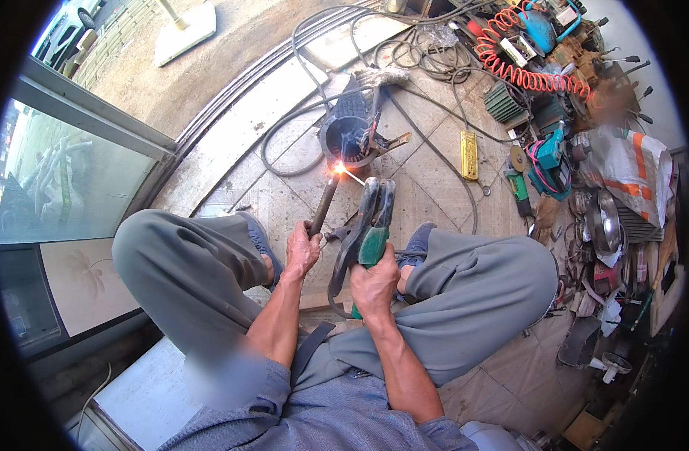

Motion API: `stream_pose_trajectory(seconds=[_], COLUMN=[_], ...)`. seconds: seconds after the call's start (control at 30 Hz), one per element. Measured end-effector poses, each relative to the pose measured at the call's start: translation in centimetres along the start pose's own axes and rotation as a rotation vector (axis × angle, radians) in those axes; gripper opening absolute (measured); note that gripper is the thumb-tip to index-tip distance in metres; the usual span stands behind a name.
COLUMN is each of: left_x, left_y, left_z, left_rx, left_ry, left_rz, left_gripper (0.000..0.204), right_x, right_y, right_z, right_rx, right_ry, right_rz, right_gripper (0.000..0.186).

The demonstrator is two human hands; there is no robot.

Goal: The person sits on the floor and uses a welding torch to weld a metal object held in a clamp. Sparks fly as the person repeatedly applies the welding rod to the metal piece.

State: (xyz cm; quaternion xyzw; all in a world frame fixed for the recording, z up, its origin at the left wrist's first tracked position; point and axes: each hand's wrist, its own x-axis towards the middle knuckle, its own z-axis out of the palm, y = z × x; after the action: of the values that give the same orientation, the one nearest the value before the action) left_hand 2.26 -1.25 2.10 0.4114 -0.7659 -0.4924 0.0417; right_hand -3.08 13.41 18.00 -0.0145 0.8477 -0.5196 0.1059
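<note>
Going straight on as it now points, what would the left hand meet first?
Likely the round, dark metal casing: the rod held in the left hand points at its near rim, where a bright spark glows. Exact depth is unclear.

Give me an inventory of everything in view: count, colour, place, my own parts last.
Electrode holder: one, green and black, in right hand
Welding rod: one, whitish, between electrode holder and glow
Metal bar: one, dark, in left hand
Round housing: one, grey, beyond glow
Power strip: one, yellow, right of round housing
Angle grinder: one, green, right of power strip
Coiled hose: one, orange-red, upper right
Cables: several, dark, around round housing
Clutter: too jumbled to count, mixed colours, right side
Trousers: one pair, grey, lower centre
Shoes: two, blue-grey, centre
Left hand: one, bare, on metal bar
Right hand: one, bare, on electrode holder
</note>
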Motion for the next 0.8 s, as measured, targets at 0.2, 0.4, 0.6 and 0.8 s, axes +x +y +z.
stream_pose_trajectory(seconds=[0.2,0.4,0.6,0.8], left_x=[0.06,0.06,0.16,0.34], left_y=[-0.09,0.03,-0.24,-0.45], left_z=[0.01,0.05,0.11,0.12], left_rx=[0.024,0.003,0.015,0.031], left_ry=[-0.008,-0.007,-0.002,-0.016], left_rz=[0.005,-0.009,-0.010,-0.037], left_gripper=[0.028,0.029,0.030,0.031], right_x=[0.03,0.08,0.07,0.10], right_y=[-0.49,-0.12,-0.13,0.19], right_z=[-0.20,-0.11,0.03,0.13], right_rx=[-0.006,-0.009,-0.006,0.016], right_ry=[-0.010,-0.016,0.000,-0.012], right_rz=[0.008,-0.006,-0.002,0.003], right_gripper=[0.031,0.034,0.033,0.032])
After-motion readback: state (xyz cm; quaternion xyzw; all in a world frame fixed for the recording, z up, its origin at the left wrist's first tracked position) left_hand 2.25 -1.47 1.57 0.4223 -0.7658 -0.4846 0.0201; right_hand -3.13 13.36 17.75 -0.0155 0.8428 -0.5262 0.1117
